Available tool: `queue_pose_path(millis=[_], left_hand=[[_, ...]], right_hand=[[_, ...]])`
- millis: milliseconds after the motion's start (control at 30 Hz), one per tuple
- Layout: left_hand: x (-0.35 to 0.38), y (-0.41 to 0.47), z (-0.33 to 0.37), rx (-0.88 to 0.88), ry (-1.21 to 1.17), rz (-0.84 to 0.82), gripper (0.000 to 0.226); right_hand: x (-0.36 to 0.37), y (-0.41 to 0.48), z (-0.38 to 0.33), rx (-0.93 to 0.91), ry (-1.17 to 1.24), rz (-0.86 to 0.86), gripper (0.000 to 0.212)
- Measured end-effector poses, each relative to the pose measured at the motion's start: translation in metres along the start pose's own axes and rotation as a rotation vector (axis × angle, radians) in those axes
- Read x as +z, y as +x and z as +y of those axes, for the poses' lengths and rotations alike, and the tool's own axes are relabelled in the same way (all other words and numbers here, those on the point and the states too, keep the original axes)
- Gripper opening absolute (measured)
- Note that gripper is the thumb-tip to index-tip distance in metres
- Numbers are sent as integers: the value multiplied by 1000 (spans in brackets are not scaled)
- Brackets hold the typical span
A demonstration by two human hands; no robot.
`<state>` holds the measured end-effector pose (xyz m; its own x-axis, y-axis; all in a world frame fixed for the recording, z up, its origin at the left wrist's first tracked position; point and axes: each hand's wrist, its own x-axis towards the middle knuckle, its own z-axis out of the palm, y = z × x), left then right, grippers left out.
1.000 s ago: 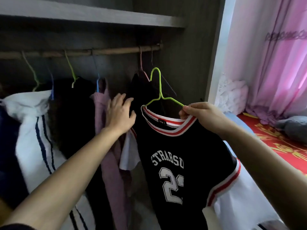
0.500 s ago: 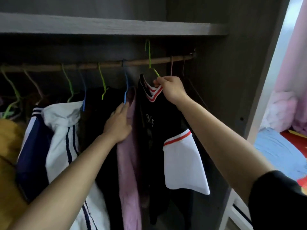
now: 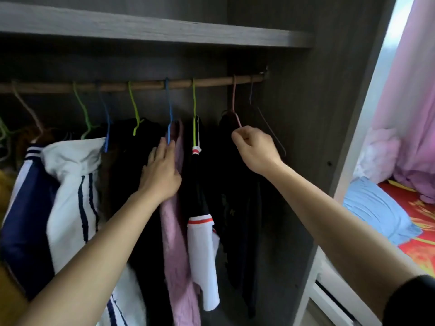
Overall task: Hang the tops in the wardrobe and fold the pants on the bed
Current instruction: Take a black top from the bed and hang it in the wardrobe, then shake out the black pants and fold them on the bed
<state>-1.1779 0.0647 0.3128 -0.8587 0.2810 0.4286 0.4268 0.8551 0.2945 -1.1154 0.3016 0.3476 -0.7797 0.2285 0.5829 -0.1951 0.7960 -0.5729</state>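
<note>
The black red-trimmed jersey (image 3: 199, 189) hung on the wooden rod (image 3: 211, 81); limp and light, it was probably best moved by its green wire hanger (image 3: 194, 109). The left hand (image 3: 162, 170) lay flat on a pink knit top (image 3: 176, 231); the right hand (image 3: 255, 147) pinched a pink wire hanger (image 3: 234, 102).

Wooden rail (image 3: 211, 81) runs out of frame at left edge. Yellow garment (image 3: 4, 182) at far left mostly cropped. Black jersey (image 3: 197, 180) hangs edge-on, chest print hidden; only collar trim and white sleeve show. Dark garment (image 3: 237, 196) on pink hanger (image 3: 234, 100) lost in shadow, faint lettering unreadable. Right hand (image 3: 255, 147) curled at hanger's shoulder; grip on wire or cloth unclear. White striped jacket (image 3: 70, 175) blurred toward bottom edge. Bed (image 3: 376, 215) cropped at right.
</note>
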Motion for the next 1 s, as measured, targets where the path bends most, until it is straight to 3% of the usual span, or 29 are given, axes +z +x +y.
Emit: queue_pose_path(millis=[100, 233, 400, 633, 867, 1000], left_hand=[[13, -8, 28, 32, 51, 175, 72], [36, -23, 97, 227, -126, 380, 58], [82, -72, 198, 557, -295, 399, 54], [162, -182, 361, 848, -440, 116, 60], [241, -315, 564, 978, -525, -231, 64], [268, -386, 681, 1099, -530, -345, 70]], right_hand=[[-28, -50, 28, -154, -157, 254, 31], [-67, -112, 67, -203, -295, 516, 27], [-132, -209, 137, -50, -585, 565, 37], [-249, -369, 220, 442, -806, 500, 62], [-404, -538, 290, 729, -887, 514, 67], [-493, -622, 322, 896, -946, 487, 70]])
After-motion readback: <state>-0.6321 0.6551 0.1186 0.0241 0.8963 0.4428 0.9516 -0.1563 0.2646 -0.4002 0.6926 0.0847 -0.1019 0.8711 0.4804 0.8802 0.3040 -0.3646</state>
